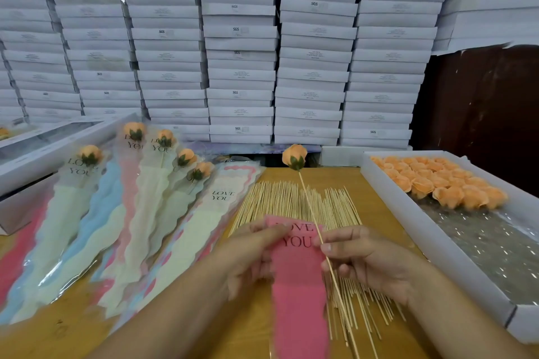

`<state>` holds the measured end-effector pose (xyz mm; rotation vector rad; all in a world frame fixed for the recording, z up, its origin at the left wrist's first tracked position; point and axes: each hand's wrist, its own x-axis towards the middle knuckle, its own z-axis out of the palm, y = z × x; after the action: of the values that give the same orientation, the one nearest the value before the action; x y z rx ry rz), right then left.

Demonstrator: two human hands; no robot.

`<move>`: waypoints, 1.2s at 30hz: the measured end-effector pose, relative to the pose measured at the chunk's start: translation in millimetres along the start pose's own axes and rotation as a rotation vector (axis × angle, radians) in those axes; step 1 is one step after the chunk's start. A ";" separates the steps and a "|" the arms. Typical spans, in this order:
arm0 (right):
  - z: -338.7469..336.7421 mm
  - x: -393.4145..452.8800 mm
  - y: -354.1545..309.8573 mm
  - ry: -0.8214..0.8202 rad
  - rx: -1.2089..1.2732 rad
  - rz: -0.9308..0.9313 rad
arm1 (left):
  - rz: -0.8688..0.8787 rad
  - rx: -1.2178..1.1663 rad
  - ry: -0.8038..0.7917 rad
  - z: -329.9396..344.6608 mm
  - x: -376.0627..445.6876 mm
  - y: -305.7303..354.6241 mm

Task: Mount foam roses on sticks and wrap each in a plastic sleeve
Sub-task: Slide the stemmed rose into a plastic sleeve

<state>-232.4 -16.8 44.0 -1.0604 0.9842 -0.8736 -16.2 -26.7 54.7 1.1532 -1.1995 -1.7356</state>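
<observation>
Right hand pinches a stick with an orange rose; left hand holds a pink sleeve.

The right hand [370, 259] pinches the stick [313, 213] between thumb and fingertips, its mounted orange foam rose [294, 157] raised at the far end, above the table. The left hand [253, 253] grips the top edge of a pink plastic sleeve [297, 285] printed "LOVE YOU", just beside the stick. Under both lies a spread of bare sticks [280, 204] on the wooden table [382, 204]. To the left, 5 wrapped roses [163, 181] lie fanned beside a stack of unused sleeves [210, 224]. To the right, a white tray [437, 245] holds loose rose heads [437, 181]. Stacked white boxes [239, 46] fill the background.
</observation>
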 end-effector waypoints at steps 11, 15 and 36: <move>-2.3 3.1 0.8 0.052 0.013 -0.041 | 0.092 -0.068 0.082 0.8 13.9 -7.3; -5.8 4.7 0.5 0.116 0.048 -0.091 | 0.062 -0.038 0.041 3.9 10.2 -10.3; 0.8 4.7 2.4 0.178 -0.006 -0.086 | 0.043 -0.086 0.129 7.3 14.6 -23.1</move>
<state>-229.8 -20.2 40.8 -1.0495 1.0958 -1.0503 -29.7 -30.5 30.1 1.1610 -1.0543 -1.6383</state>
